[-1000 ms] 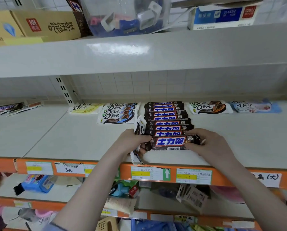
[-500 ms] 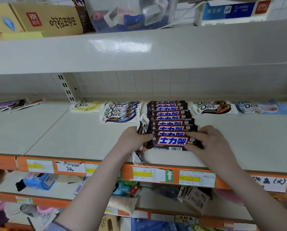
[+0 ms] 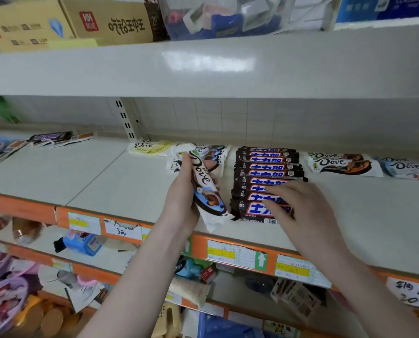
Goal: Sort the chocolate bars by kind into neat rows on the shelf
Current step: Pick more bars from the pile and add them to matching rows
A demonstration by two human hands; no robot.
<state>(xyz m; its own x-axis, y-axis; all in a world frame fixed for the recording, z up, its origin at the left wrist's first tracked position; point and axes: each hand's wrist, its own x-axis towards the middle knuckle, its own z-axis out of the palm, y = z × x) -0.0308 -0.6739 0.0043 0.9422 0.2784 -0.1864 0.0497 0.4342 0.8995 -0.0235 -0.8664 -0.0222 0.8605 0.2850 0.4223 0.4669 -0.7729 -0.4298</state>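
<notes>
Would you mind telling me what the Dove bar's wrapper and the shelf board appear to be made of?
Dove bar, held in the left hand: probably glossy plastic film, judging by its sheen and crimped end. Shelf board: looks like painted sheet metal, smooth and off-white with a soft gloss, though the finish leaves that open.

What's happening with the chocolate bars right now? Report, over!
Left hand grips a blue-and-white Dove bar. Right hand rests flat on the brown bar row. Nothing blocking the blue Dove stack.

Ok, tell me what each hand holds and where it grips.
The left hand grips a white Dove bar along its left edge. The right hand holds nothing, fingers flat on the Snickers row.
</notes>
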